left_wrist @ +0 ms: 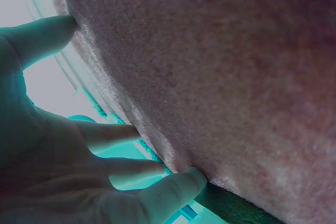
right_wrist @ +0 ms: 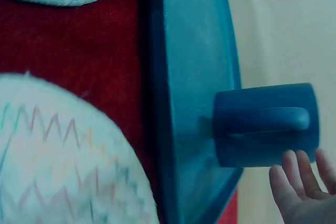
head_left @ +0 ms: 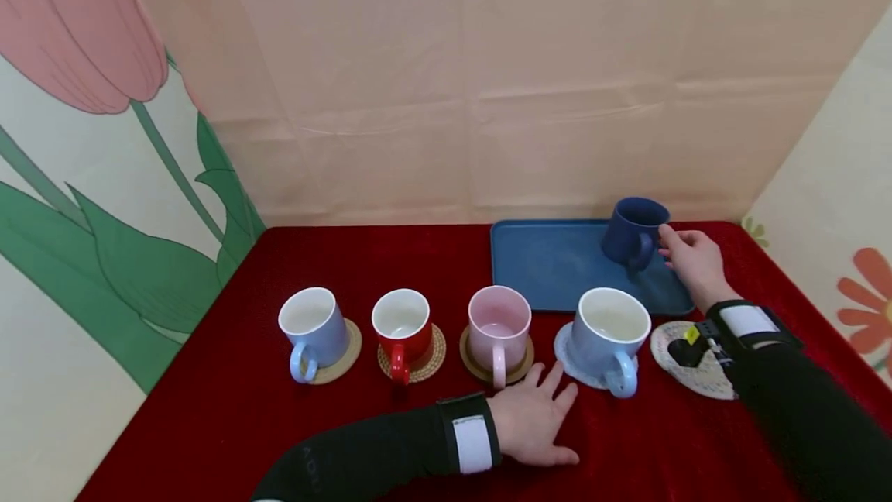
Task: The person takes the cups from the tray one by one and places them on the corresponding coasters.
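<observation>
A dark blue mug (head_left: 632, 232) stands upright on the right part of a blue tray (head_left: 550, 269), its handle facing the front. My right hand (head_left: 697, 263) is just to the right of this mug, its relaxed fingertips right at the mug's side near the rim. In the right wrist view, the fingers (right_wrist: 294, 177) are loosely bent and not wrapped round the mug. My left hand (head_left: 533, 417) rests on the red cloth with fingers spread, in front of a pink mug (head_left: 498, 331) and a large light blue mug (head_left: 606, 339). Its fingertips touch the cloth in the left wrist view.
Left of the pink mug stand a red mug (head_left: 411, 339) and a smaller light blue mug (head_left: 317, 331), each on a round coaster. A white coaster with coloured zigzags (right_wrist: 63, 156) lies at the right, under my right forearm. A beige backdrop (head_left: 460, 99) rises behind the tray.
</observation>
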Tool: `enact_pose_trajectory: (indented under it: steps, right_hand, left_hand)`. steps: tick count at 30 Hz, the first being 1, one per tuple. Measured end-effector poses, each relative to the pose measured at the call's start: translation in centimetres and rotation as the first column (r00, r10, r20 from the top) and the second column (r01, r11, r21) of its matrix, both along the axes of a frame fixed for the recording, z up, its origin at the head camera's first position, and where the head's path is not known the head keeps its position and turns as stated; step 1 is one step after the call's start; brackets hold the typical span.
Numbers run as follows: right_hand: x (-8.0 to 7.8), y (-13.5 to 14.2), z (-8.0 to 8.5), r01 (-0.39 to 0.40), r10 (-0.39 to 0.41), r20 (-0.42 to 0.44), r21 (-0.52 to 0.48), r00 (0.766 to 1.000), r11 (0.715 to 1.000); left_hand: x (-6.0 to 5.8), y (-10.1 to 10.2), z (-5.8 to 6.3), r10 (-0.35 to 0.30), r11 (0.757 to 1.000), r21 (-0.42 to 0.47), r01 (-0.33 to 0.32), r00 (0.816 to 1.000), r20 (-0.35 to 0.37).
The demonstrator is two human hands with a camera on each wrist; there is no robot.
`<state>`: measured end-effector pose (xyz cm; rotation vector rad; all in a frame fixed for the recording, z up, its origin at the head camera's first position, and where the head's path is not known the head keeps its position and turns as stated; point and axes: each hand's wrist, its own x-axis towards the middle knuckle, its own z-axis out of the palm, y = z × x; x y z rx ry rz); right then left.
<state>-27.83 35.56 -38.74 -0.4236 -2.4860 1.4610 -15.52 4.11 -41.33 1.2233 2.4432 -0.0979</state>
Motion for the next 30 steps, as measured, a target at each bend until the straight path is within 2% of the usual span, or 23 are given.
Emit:
enact_pose_trajectory:
  steps: [5,7,9,13,15,19,24,30]
  right_hand:
    - [-1.1,-0.6,-0.8,0.020,-0.012,0.085,-0.099,0.996,0.995]
    - [-1.4,-0.8,-0.9,0.034,-0.015,0.105,-0.177,0.994,0.984]
    - [-1.7,-0.9,-0.9,0.034,-0.001,0.109,-0.294,0.994,0.955]
    - [-1.9,-1.0,-1.1,-0.018,0.068,0.081,-0.500,0.994,0.866]
    - [-2.0,-0.9,-1.4,-0.062,0.118,0.074,-0.522,0.990,0.851]
    - [-2.1,-0.6,-1.9,-0.109,0.167,0.065,-0.520,0.984,0.847]
    - [-2.4,-0.7,-2.6,-0.088,0.121,0.021,-0.560,0.992,0.824]
    - [-2.7,-1.6,-3.2,-0.088,0.046,-0.091,-0.538,0.995,0.838]
  left_hand:
    - [0.0,0.1,0.0,0.004,1.000,-0.006,-0.004,1.000,0.011]
    - [0.0,0.1,0.1,0.009,1.000,-0.004,-0.009,1.000,0.018]
    - [0.0,0.1,0.1,0.012,1.000,-0.008,-0.012,1.000,0.018]
    - [-0.1,0.0,0.1,0.010,1.000,-0.012,-0.010,1.000,0.015]
    - [-0.2,0.0,0.0,0.009,1.000,-0.013,-0.009,1.000,0.015]
    - [-0.2,0.1,0.0,0.005,1.000,-0.009,-0.005,1.000,0.013]
    - [-0.2,0.1,0.0,0.010,1.000,-0.017,-0.009,1.000,0.011]
    - [-0.1,0.1,0.0,0.012,1.000,-0.022,-0.012,1.000,0.009]
